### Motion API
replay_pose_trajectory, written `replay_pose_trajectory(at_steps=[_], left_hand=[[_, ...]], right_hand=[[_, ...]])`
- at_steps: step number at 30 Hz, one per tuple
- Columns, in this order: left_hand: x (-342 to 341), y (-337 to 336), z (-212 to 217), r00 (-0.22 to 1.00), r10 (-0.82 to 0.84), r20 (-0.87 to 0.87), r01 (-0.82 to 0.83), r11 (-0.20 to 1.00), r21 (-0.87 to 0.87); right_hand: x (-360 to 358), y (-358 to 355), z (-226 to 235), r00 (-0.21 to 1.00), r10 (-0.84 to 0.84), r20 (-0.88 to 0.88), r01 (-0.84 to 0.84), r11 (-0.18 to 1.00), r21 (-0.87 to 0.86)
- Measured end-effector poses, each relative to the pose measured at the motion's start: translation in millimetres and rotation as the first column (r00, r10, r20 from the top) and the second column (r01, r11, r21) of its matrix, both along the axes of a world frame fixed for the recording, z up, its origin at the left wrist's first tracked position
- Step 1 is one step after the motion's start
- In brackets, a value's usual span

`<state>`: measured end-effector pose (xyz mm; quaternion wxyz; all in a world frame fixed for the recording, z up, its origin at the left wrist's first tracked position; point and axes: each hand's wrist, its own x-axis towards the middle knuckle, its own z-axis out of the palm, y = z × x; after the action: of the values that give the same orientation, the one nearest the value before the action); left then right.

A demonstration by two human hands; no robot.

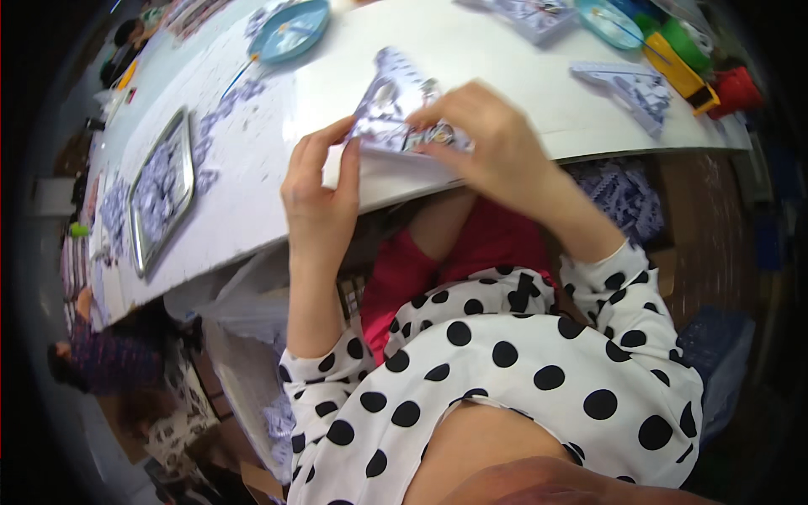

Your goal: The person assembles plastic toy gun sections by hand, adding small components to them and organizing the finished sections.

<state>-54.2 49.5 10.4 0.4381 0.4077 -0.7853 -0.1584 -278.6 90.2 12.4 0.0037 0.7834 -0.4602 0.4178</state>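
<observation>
A triangular lavender plastic housing [391,94] with small parts inside it is tilted up at the near edge of the white table. My left hand [320,189] grips its left corner between thumb and fingers. Over its right side my right hand [497,139] is closed, thumb and fingers pinched at the small fittings there. What those fingers hold is hidden by the hand and blurred. A similar triangular housing [631,91] lies farther right on the table.
A metal tray [187,172] of lavender pieces stands at left, with loose pieces around it. Blue dishes [290,32] and a yellow container [677,74] are at the back. A plastic-lined bin [244,345] sits under the table. Another person [114,362] is at far left.
</observation>
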Motion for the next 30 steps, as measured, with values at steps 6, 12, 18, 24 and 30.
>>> replay_pose_trajectory(at_steps=[6,12,18,24,30], left_hand=[[-5.5,-1.7,8.9,0.975,-0.059,0.212,0.075,0.995,-0.07],[-12.9,-7.4,10.3,0.97,-0.087,0.226,0.097,0.995,-0.032],[9.2,-29.5,6.5,0.994,0.005,-0.108,-0.006,1.0,-0.008],[33.8,-23.9,-16.0,0.968,0.094,-0.235,-0.041,0.974,0.222],[50.6,-16.8,-27.2,0.933,0.198,-0.299,-0.12,0.958,0.262]], right_hand=[[31.9,26.7,-35.0,0.994,-0.073,0.086,0.077,0.996,-0.044],[28.9,22.1,-53.9,0.985,-0.129,0.118,0.14,0.987,-0.085],[13.6,21.9,-39.2,0.97,-0.181,0.161,0.182,0.983,0.008],[9.6,5.8,-39.1,0.938,-0.227,0.261,0.196,0.971,0.14],[-13.5,-17.3,-14.9,0.906,-0.236,0.352,0.209,0.971,0.114]])
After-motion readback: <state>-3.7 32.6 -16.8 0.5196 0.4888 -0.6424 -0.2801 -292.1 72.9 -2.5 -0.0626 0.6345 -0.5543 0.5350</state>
